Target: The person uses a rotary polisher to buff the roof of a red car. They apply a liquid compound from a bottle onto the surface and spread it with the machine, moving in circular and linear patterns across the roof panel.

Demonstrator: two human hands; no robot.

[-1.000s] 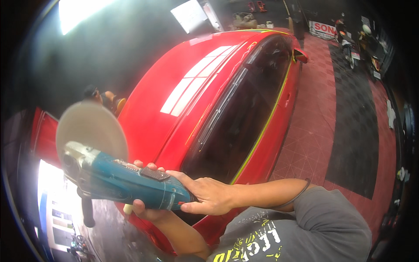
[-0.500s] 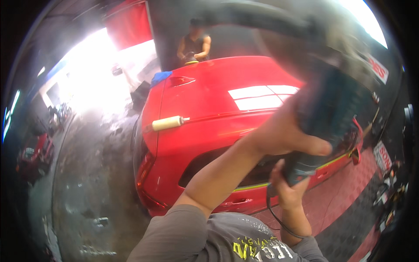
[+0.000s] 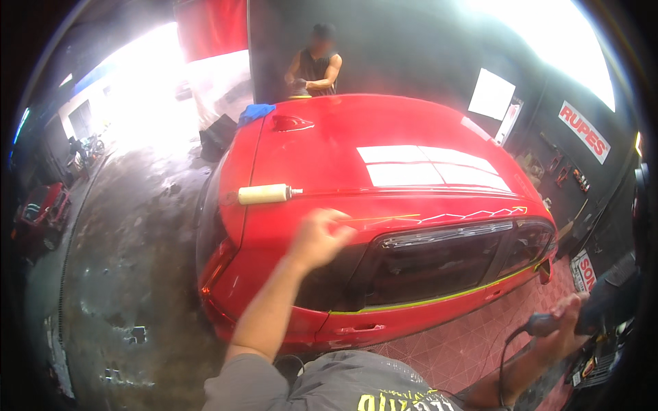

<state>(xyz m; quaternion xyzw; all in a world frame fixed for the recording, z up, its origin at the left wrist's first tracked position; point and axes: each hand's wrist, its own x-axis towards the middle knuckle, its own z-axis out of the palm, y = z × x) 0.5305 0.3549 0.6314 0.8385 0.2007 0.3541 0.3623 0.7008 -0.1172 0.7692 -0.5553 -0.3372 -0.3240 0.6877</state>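
My left hand [image 3: 319, 236] is stretched out over the side edge of the red car's roof [image 3: 384, 147], just above the dark side window [image 3: 432, 264]; it is blurred, holds nothing and its fingers are loosely bent. Low at the right edge, my right hand [image 3: 563, 327] grips the rear handle of a dark blue-green polishing machine [image 3: 612, 299], whose cord [image 3: 506, 356] hangs down below it. The machine's pad is out of view. A cream-coloured cylinder [image 3: 264, 194] lies on the roof, to the left of my left hand.
Another person [image 3: 315, 65] stands working at the far side of the car, next to a blue cloth [image 3: 255, 111] on the bodywork. Wet grey floor [image 3: 130, 260] lies left of the car, red tiled floor [image 3: 473, 342] on the near side. Tools hang on the dark right wall [image 3: 562, 175].
Both hands held the polishing machine raised before me earlier. Now my left hand has let go and reaches to the car roof, while my right hand has brought the machine down to the right.
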